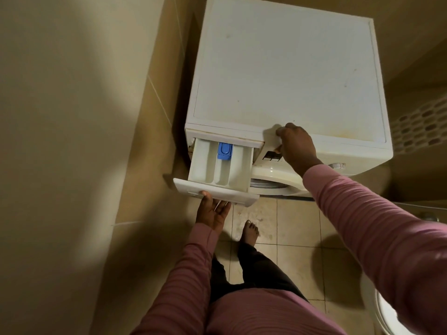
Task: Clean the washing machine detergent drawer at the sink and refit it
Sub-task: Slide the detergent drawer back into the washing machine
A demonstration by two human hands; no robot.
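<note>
Up front, left hand (pixel 213 213) grips the detergent drawer (pixel 205 165), right hand (pixel 298 147) grips the washing machine (pixel 290 68); a crooked yank could jam it.

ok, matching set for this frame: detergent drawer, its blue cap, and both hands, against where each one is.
Things:
1. detergent drawer
2. blue cap
3. left hand
4. right hand

Places:
A. grips the top front edge of the washing machine
B. pulled partly out of the machine
C. inside the drawer, toward its back
D. holds the drawer's front panel from below

Pairs: 1-B, 2-C, 3-D, 4-A
</note>
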